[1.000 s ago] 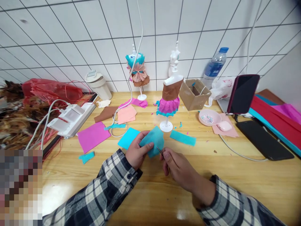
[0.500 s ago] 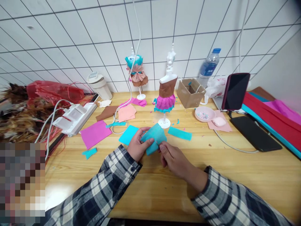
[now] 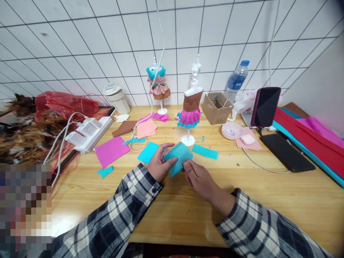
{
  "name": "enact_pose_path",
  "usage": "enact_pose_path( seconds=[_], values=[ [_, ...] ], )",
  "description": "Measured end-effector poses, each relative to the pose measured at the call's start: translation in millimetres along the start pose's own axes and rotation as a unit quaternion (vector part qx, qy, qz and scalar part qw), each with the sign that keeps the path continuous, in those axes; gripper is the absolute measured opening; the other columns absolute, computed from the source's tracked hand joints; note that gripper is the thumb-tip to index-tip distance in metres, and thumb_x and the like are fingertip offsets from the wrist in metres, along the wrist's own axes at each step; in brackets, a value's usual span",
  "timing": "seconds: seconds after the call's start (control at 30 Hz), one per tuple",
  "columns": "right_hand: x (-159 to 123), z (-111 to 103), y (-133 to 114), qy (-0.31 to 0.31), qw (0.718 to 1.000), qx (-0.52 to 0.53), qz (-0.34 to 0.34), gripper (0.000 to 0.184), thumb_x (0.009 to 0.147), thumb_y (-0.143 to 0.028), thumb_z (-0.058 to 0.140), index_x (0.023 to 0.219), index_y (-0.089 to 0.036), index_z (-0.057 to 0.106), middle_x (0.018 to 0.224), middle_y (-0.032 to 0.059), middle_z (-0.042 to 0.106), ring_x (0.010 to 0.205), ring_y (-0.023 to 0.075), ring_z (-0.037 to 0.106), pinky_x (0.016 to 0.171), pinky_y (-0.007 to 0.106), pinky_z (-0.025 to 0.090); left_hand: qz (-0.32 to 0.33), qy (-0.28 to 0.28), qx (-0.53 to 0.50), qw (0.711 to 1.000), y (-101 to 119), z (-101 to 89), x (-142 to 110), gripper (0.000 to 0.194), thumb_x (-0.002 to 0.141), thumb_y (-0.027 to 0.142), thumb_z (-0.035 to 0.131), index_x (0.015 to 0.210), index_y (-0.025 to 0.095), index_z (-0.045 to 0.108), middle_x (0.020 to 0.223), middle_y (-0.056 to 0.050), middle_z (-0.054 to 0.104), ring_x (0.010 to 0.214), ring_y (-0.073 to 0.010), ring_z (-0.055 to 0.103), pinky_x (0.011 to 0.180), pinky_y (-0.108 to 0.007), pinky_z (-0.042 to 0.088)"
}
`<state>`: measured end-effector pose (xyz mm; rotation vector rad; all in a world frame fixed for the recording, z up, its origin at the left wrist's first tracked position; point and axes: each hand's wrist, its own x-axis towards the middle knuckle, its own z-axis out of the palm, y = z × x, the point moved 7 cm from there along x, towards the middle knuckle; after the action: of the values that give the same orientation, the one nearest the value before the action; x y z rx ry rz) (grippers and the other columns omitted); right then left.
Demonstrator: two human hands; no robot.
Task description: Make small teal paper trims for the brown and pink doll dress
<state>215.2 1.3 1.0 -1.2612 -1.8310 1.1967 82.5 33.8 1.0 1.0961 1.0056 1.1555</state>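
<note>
Head view showed the light wooden tabletop [image 3: 188, 215] running from your plaid sleeves back to a white tiled wall [image 3: 107, 32]. Nearest you, your left hand [image 3: 159, 166] had its grip closed on a teal sheet [image 3: 178, 156], thumb on top, held above the tabletop. Your right hand [image 3: 200, 179] had its fingertips pinched together at the sheet's right edge; anything between them was too small to make out. The sheet sat at a slant, one corner toward you and one toward the wall; its long axis seemed to run from near left to far right, though your hands hid part. Just beyond lay a teal strip [image 3: 205, 152], its length sloping down to the right. Farther back, a dressed form [image 3: 191, 109] stood upright, with a cardboard box [image 3: 217, 109] to its right.
</note>
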Motion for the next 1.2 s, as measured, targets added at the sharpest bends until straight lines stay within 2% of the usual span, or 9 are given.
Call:
enact_pose_path(
  seconds=[0.13,0.33,0.7,0.93,1.2],
  values=[
    [-0.2,-1.3,-0.8,0.016,1.0,-0.007,-0.01,0.035,0.098,-0.046,0.026,0.078,-0.023,0.044,0.062,-0.003,0.05,0.061,0.0152,0.05,0.059,0.027,0.036,-0.008,-0.002,0.01,1.0,0.3,0.9,-0.9,0.059,0.067,0.03,0.079,0.117,0.017,0.051,0.075,0.0,0.062,0.063,-0.0116,0.058,0.058,-0.021,0.045],
    [-0.3,0.4,-0.2,0.015,1.0,0.005,-0.014,0.036,0.098,-0.046,0.026,0.076,-0.023,0.043,0.066,-0.0015,0.054,0.064,0.0154,0.053,0.058,0.027,0.038,-0.013,-0.015,0.008,1.0,-1.8,1.7,-1.6,0.059,0.068,0.03,0.079,0.119,0.019,0.051,0.083,-0.002,0.067,0.071,-0.0144,0.062,0.062,-0.023,0.045],
    [0.2,1.2,1.2,0.019,1.0,-0.006,-0.011,0.034,0.098,-0.043,0.026,0.076,-0.023,0.043,0.071,-0.0003,0.058,0.067,0.0154,0.054,0.058,0.027,0.036,-0.026,-0.027,-0.019,0.999,-4.8,4.0,-1.1,0.062,0.069,0.031,0.079,0.121,0.02,0.047,0.083,-0.002,0.067,0.072,-0.0158,0.063,0.063,-0.024,0.046],
    [0.2,1.5,2.8,0.018,0.999,-0.027,-0.009,0.033,0.098,-0.043,0.026,0.077,-0.023,0.042,0.069,-0.0006,0.055,0.064,0.0156,0.051,0.058,0.027,0.035,-0.028,-0.017,-0.046,0.998,-5.6,2.2,-0.4,0.059,0.07,0.032,0.077,0.12,0.019,0.05,0.076,-0.001,0.065,0.073,-0.0168,0.063,0.065,-0.025,0.046],
    [1.4,2.1,2.8,0.001,1.0,-0.028,-0.004,0.032,0.098,-0.043,0.028,0.077,-0.023,0.042,0.067,-0.0013,0.052,0.063,0.0158,0.048,0.059,0.028,0.034,-0.02,-0.015,-0.009,1.0,-4.7,0.1,-1.1,0.058,0.072,0.033,0.075,0.122,0.019,0.048,0.08,-0.001,0.065,0.071,-0.015,0.061,0.064,-0.024,0.045]
  ],
)
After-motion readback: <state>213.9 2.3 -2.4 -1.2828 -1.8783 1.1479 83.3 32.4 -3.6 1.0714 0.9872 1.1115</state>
